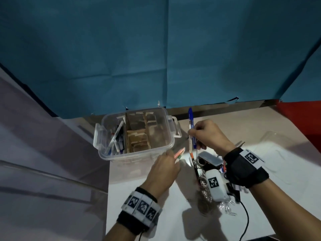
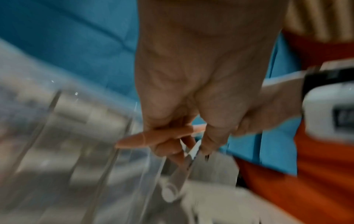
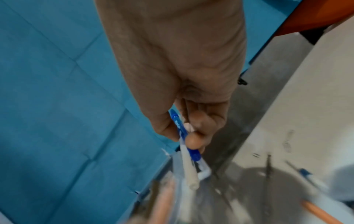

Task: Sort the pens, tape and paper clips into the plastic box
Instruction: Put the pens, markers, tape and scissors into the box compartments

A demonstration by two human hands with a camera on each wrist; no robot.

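Note:
The clear plastic box (image 1: pixel 171 145) stands on the white table, with several pens (image 1: pixel 115 140) in its left compartment. Just right of the box, my left hand (image 1: pixel 171 154) grips a pink-orange pen (image 1: pixel 179 152); the left wrist view shows that pen (image 2: pixel 143 140) and a pale second pen (image 2: pixel 184 165) in the fingers. My right hand (image 1: pixel 192 133) hovers beside the box's right handle and pinches a blue pen (image 1: pixel 190 117) and a white pen with an orange end (image 1: pixel 191 146). The same blue pen (image 3: pixel 184 131) and white pen (image 3: pixel 189 171) appear in the right wrist view. Paper clips (image 1: pixel 229 208) lie near my right wrist.
A black pen (image 1: pixel 196 170) lies under my right hand. Cardboard dividers (image 1: pixel 137 136) split the box into compartments. A blue cloth (image 1: pixel 156 58) hangs behind the table. The table's left edge (image 1: pixel 108 171) runs just below the box. A cable (image 1: pixel 246 221) trails from my right wrist.

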